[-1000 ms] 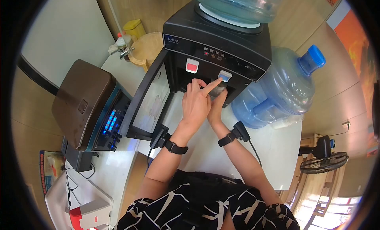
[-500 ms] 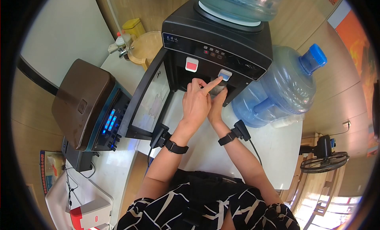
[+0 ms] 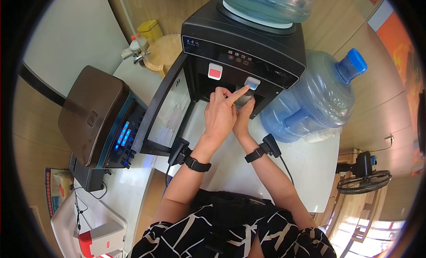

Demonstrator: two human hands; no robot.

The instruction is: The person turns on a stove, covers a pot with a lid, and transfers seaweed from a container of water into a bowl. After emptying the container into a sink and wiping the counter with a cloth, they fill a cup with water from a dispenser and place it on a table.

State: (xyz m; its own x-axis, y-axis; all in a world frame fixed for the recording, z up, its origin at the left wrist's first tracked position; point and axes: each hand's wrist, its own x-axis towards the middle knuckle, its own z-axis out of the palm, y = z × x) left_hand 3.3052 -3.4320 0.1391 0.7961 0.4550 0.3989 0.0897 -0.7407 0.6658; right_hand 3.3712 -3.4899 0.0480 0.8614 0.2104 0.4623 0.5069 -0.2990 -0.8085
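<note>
My left hand (image 3: 219, 118) reaches up to the black water dispenser (image 3: 248, 47), its index finger stretched out onto the blue tap lever (image 3: 252, 83). The other fingers of that hand are loosely curled, with nothing in them. Below the blue lever, my right hand (image 3: 243, 118) is wrapped round a clear cup (image 3: 242, 100), partly hidden by my left fingers. A red tap lever (image 3: 215, 72) sits to the left of the blue one. The dispenser's dark-framed door (image 3: 165, 108) stands swung out on the left, beside my left forearm.
A large water bottle (image 3: 262, 5) sits upside down on top of the dispenser. Another blue bottle (image 3: 306, 98) stands to its right. At left is a brown-lidded appliance (image 3: 95, 116) with lit buttons. A white table (image 3: 306, 182) lies beneath; a black fan (image 3: 364, 181) is at right.
</note>
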